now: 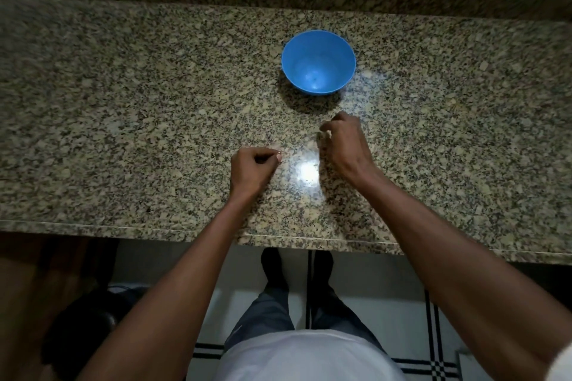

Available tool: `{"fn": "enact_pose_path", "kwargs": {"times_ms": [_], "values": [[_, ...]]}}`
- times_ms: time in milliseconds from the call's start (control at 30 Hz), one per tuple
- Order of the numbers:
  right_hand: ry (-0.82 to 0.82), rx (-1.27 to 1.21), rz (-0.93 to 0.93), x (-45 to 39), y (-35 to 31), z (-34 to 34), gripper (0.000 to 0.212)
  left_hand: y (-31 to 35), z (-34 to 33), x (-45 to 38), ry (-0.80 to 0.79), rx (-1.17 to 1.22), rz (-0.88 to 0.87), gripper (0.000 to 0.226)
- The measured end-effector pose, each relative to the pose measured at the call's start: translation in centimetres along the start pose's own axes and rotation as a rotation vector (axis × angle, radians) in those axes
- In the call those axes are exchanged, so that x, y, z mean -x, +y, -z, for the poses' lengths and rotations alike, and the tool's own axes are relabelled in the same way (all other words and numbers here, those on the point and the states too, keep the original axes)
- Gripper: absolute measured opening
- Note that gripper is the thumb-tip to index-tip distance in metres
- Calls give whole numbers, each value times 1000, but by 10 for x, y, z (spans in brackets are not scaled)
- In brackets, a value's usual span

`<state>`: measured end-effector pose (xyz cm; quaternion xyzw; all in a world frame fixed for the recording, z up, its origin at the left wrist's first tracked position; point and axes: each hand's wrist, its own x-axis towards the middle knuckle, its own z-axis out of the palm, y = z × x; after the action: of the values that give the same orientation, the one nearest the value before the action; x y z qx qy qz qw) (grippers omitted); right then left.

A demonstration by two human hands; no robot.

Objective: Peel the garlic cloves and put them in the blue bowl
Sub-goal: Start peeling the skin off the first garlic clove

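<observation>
Toward the far edge of the speckled granite desk [123, 86], a little right of its middle: round blue plastic bowl [318, 61], upright, mouth up, seemingly empty inside. No long axis to speak of, being round; open side facing straight up, so reachable from any side.

Nearer the front edge, both hands over the desk, well apart from each other. Left hand [253, 168] curled, thumb and forefinger pinched on something tiny and pale at the fingertips [278, 157], perhaps a scrap of garlic skin or a small clove; too small to tell which, and its long axis not readable. Right hand [345, 141] also curled, fingers bent inward toward the palm, possibly closed on a clove; contents hidden by the fingers, so cannot tell what, if anything, is held.

Bowl lying beyond both hands, toward the far edge. Right hand clearly nearer, almost directly in front of the bowl's near rim, at the edge of its shadow. Left hand farther off, back toward the front edge and to the left, the bowl lying diagonally away to its right.

Judged from this: peeling stage, with nothing yet in the bowl. Shortest drop path from the right hand, straight forward and over the near rim.
</observation>
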<state>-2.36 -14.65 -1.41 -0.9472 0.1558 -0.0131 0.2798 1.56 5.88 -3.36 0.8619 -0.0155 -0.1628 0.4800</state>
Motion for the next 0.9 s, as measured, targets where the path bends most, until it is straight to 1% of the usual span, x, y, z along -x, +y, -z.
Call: {"fn": "enact_pose_path", "kwargs": {"times_ms": [67, 267, 433, 500, 600, 633, 700, 800, 900], "values": [[-2, 45, 22, 0, 6, 4, 21, -4, 3, -1, 1, 18, 11, 25], [7, 126, -20, 0, 20, 11, 19, -7, 9, -2, -14, 11, 10, 26], [24, 190, 15, 1, 13, 9, 30, -6, 10, -5, -22, 22, 12, 24], [40, 129, 21, -3, 5, 7, 29, -7, 11, -5, -28, 16, 10, 24], [6, 34, 2, -18, -8, 1, 13, -7, 10, -6, -32, 7, 8, 25], [-7, 22, -25, -24, -10, -3, 14, -7, 9, -5, -34, 6, 4, 25], [-21, -12, -77, -37, -8, -12, 25, -8, 9, -5, -32, 6, 1, 26], [-37, -96, -141, -46, -8, -18, 24, -8, 9, -5, -30, 2, 13, 27], [-24, -116, -136, -43, -12, -25, 25, -7, 8, -7, -26, 8, 9, 26]]}}
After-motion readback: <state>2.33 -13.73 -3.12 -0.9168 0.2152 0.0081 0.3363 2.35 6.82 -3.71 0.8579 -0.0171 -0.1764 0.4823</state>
